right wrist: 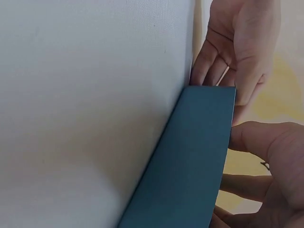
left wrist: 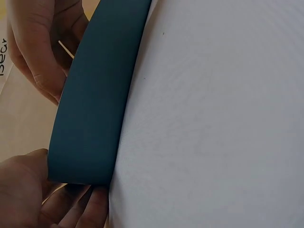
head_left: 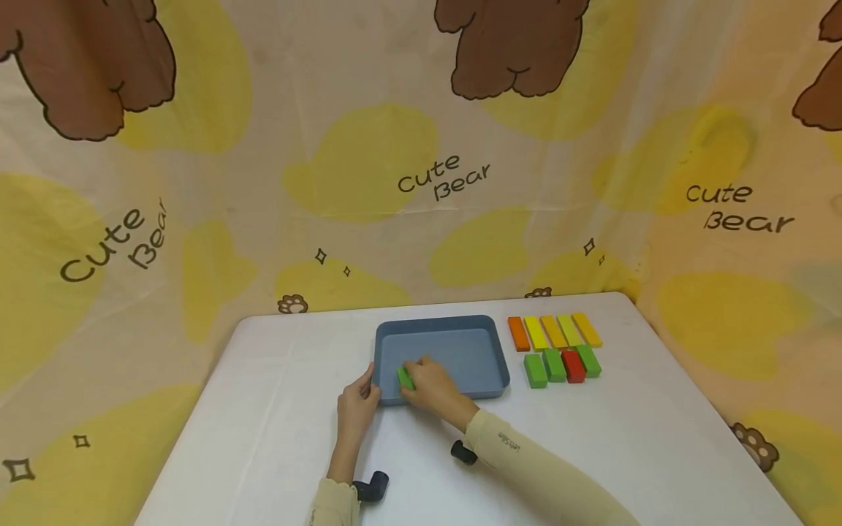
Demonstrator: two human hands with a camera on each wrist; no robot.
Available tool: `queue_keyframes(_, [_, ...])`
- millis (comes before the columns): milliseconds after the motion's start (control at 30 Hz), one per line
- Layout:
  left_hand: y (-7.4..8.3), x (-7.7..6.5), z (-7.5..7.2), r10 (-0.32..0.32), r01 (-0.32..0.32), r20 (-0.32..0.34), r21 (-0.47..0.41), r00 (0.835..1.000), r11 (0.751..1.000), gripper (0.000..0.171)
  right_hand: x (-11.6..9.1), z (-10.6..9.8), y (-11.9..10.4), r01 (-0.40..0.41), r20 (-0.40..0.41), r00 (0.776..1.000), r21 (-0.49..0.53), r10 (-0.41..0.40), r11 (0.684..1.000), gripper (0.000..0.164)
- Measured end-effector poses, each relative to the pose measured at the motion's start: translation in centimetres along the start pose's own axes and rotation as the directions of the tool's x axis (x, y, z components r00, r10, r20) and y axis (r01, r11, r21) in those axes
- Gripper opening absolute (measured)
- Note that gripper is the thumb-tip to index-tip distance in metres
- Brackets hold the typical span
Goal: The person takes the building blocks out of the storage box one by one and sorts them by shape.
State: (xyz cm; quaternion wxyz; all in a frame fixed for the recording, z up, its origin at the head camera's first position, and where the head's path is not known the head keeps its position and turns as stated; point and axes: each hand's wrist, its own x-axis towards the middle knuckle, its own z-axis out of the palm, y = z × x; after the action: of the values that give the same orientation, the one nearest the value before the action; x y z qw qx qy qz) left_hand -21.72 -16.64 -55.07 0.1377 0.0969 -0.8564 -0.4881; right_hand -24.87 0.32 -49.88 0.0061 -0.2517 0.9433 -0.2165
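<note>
A shallow blue-grey tray [head_left: 460, 354] lies on the white table. Gripping its front left corner is my left hand [head_left: 357, 409], thumb above at the rim; the left wrist view has these fingers [left wrist: 97, 209] against the outside of the tray wall [left wrist: 95, 104]. My right hand [head_left: 435, 387] reaches over the front wall and holds a small green block [head_left: 405, 378] inside the tray, near the left front. In the right wrist view the tray wall [right wrist: 190, 152] hides the block and some fingertips of the right hand [right wrist: 280, 175].
Right of the tray lie two rows of blocks. Thin orange and yellow strips [head_left: 554, 332] form the back row; thicker green blocks [head_left: 536, 371] and one red block [head_left: 574, 366] form the front row. A printed cloth [head_left: 368, 241] hangs behind the white table [head_left: 283, 394].
</note>
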Motion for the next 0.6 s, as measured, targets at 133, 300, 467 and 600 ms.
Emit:
queue_keyframes(133, [0.0, 0.1, 0.0, -0.002, 0.002, 0.003, 0.006, 1.000, 1.000, 0.047, 0.2, 0.0, -0.3, -0.011, 0.013, 1.000, 0.027, 0.011, 1.000, 0.042])
queue_keyframes(300, [0.0, 0.1, -0.1, -0.004, 0.004, 0.002, -0.001, 1.000, 1.000, 0.047, 0.6, -0.2, -0.3, -0.001, 0.020, 1.000, 0.044, 0.000, 0.999, 0.042])
queue_keyframes(467, [-0.1, 0.0, 0.0, -0.001, 0.001, 0.007, 0.003, 1.000, 1.000, 0.047, 0.9, -0.1, -0.3, -0.003, 0.046, 0.999, 0.056, 0.000, 0.998, 0.042])
queue_keyframes(600, [-0.1, 0.1, 0.0, -0.004, 0.004, 0.004, -0.004, 1.000, 1.000, 0.047, 1.2, -0.2, -0.3, -0.003, 0.061, 0.998, 0.063, -0.001, 0.998, 0.029])
